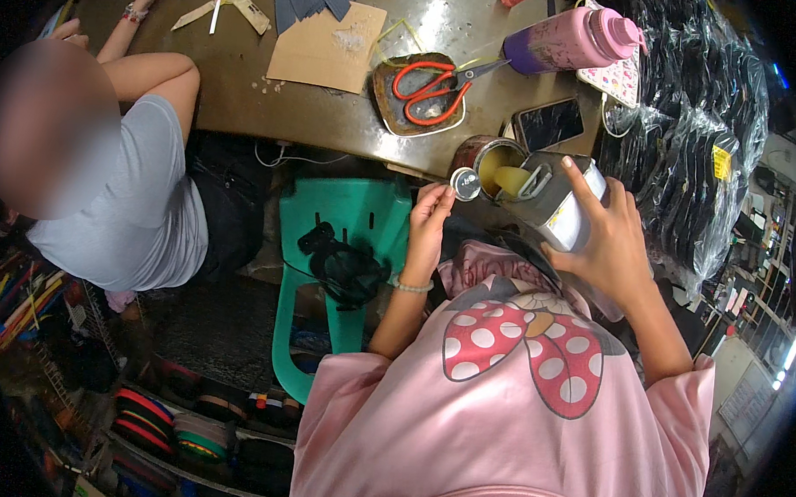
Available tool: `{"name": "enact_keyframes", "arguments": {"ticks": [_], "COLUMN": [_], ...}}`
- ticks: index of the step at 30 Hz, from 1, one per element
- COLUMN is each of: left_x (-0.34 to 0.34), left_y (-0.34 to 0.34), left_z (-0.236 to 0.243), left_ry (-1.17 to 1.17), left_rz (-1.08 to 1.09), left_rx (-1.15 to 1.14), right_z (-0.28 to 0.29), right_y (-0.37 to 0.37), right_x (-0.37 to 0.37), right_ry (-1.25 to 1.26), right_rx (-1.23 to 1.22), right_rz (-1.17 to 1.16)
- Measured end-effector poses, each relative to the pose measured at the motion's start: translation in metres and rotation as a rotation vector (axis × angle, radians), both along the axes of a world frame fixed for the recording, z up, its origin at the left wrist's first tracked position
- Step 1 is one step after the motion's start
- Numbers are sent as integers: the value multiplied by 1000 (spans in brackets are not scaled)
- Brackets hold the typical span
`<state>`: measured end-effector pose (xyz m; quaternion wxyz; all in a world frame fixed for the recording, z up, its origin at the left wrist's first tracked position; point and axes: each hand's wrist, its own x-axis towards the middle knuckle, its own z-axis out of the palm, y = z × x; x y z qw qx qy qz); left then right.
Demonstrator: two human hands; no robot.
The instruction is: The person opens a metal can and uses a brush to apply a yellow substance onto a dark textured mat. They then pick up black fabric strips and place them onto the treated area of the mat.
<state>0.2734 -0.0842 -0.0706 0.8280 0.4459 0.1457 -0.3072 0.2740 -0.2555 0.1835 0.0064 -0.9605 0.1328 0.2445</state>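
Table (231,99) bears scissors (461,77); right-hand fingers (584,186) grip tilted container (555,213) near wrapped stacks (677,158).

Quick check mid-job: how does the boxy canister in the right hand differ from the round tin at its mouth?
Shape: the boxy canister has flat sides and a handle; the round tin is cylindrical.
Colour: the canister looks grey, the tin dark reddish-brown.
Support: the right hand grips the canister, tipped toward the tin; neither hand grips the tin.
Shared: both are open, with yellow showing at each mouth.
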Motion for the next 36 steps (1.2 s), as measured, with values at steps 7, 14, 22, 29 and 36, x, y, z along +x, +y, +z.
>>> {"name": "enact_keyframes", "arguments": {"ticks": [7, 14, 22, 29, 36], "left_x": [17, 24, 15, 22, 28], "left_y": [-21, -56, -52, -55, -44], "left_z": [31, 22, 10, 14, 26], "left_ry": [32, -57, -45, -494, -732], "left_rz": [-59, -193, -42, -35, -120], "left_rx": [69, 140, 132, 740, 917], "right_z": [-13, -25, -29, -30, -36], "right_y": [-8, -22, -29, -37, -46], "right_x": [-28, -53, -74, -93, -122], "right_ry": [-216, -343, -442, -518, -662], "right_rx": [112, 204, 240, 257, 297], "right_rz": [-49, -83, -158, -190, -223]}}
